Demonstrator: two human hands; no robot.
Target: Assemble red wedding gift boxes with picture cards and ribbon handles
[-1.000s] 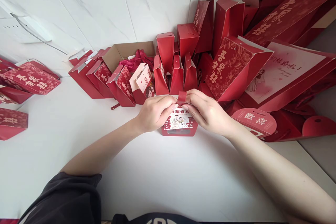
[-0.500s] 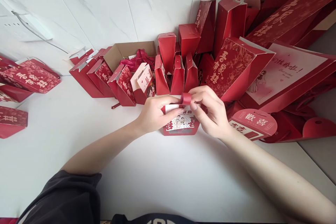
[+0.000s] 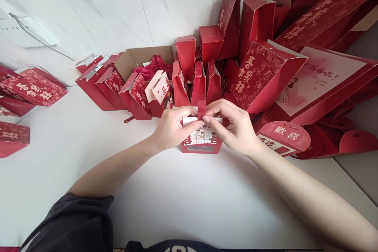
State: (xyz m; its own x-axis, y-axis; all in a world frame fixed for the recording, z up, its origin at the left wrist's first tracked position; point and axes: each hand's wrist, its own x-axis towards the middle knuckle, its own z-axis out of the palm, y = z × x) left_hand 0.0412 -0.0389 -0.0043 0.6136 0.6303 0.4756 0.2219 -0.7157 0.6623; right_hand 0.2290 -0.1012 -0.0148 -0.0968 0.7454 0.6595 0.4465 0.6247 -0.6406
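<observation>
A small red and white gift box point(image 3: 203, 138) stands upright on the white table, with a cartoon couple on its front and a clear window low down. My left hand point(image 3: 173, 128) is closed on the left part of its top edge, thumb in front and fingers behind. A red ribbon strap point(image 3: 201, 108) rises in a loop from the middle of the top edge. My right hand point(image 3: 234, 124) pinches the base of this ribbon against the box, its thumb tip at the front. The fingers behind the box are partly hidden.
Several red gift boxes point(image 3: 198, 84) stand behind my hands. A cardboard box point(image 3: 126, 61) holds dark red ribbons point(image 3: 156, 65). Larger red boxes point(image 3: 256, 75) crowd the right, near a handled box point(image 3: 285, 136). More boxes point(image 3: 38, 86) lie at the left by the tiled wall.
My right hand has moved a little left and inward to the middle of the box top. The ribbon, curled before, now stands as an upright loop. My left hand stays on the box.
</observation>
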